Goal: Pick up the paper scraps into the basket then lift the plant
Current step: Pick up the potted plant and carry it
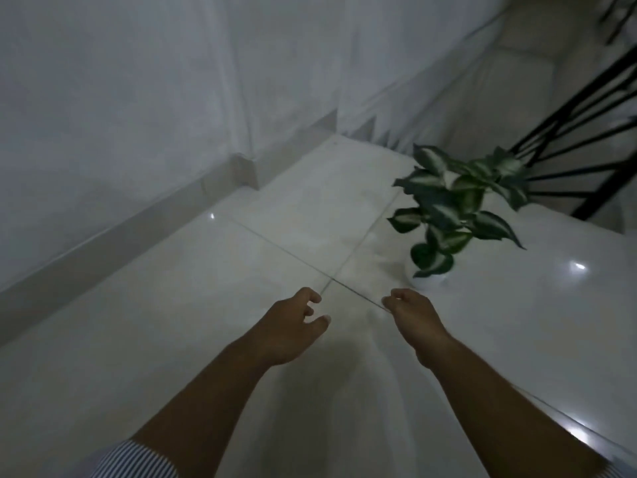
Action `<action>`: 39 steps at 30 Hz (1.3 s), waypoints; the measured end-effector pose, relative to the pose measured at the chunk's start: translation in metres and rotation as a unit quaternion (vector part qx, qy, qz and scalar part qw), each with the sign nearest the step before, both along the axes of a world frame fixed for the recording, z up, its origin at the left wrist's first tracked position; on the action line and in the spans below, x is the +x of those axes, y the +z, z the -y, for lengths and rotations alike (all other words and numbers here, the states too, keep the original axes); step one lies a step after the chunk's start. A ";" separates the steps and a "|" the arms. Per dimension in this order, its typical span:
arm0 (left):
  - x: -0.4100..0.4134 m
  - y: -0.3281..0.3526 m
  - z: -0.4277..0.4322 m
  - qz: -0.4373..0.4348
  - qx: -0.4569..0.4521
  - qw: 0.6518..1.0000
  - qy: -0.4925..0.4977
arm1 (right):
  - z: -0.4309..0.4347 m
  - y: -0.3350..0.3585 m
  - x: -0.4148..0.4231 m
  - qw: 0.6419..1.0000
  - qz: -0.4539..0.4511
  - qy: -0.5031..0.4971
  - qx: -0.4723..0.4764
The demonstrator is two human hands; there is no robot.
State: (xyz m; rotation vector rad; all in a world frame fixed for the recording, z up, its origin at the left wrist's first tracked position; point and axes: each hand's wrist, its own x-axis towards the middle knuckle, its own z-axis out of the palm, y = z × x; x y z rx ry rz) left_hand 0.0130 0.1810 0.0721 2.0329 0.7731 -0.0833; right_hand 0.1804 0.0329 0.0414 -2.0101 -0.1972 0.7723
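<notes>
Head view, looking down along your two bare forearms over a glossy white tiled floor (241, 270) in dim light. Your left hand (293, 326) is extended above the floor with the fingers loosely curled and the thumb spread apart from them; it grasps nothing. Your right hand (413, 319) is extended at about the same height, fingers bent inward in a loose curl and the back of the hand turned toward the camera; nothing is visible in it, though the palm side is hidden from view. The two hands are apart, on either side of the point where the dark grout lines of the tiles cross. The potted plant with dark green, white-centred pointed leaves (455, 208) stands on the floor ahead of and just right of your right hand, near it but not touching; its small white pot (429, 279) shows only as a pale rim under the lowest leaves. Behind the plant, a black metal railing with slanted bars (586, 146) runs across the upper right corner. A pale wall with a grey skirting strip (103, 243) borders the floor along the left side, and pale stair steps (379, 129) rise in the background near the centre. A blue-and-white striped sleeve (138, 460) covers your left upper arm at the lower edge of the view.
</notes>
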 end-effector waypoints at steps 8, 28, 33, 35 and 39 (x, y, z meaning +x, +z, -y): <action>0.095 -0.037 0.053 -0.034 -0.059 0.998 0.005 | 0.057 -0.032 0.071 0.997 -0.010 -0.077 -0.001; 0.188 -0.054 0.036 -0.006 -0.317 0.898 0.305 | -0.012 -0.042 0.144 0.978 0.105 0.018 0.180; 0.178 -0.024 -0.007 0.045 -0.389 0.833 0.390 | -0.058 -0.002 0.120 0.966 0.033 0.059 0.250; 0.180 -0.009 -0.022 0.071 -0.408 0.814 0.407 | -0.076 0.017 0.116 0.960 0.013 0.072 0.271; 0.185 0.027 -0.045 0.109 -0.418 0.807 0.402 | -0.109 0.047 0.118 0.950 -0.020 0.090 0.299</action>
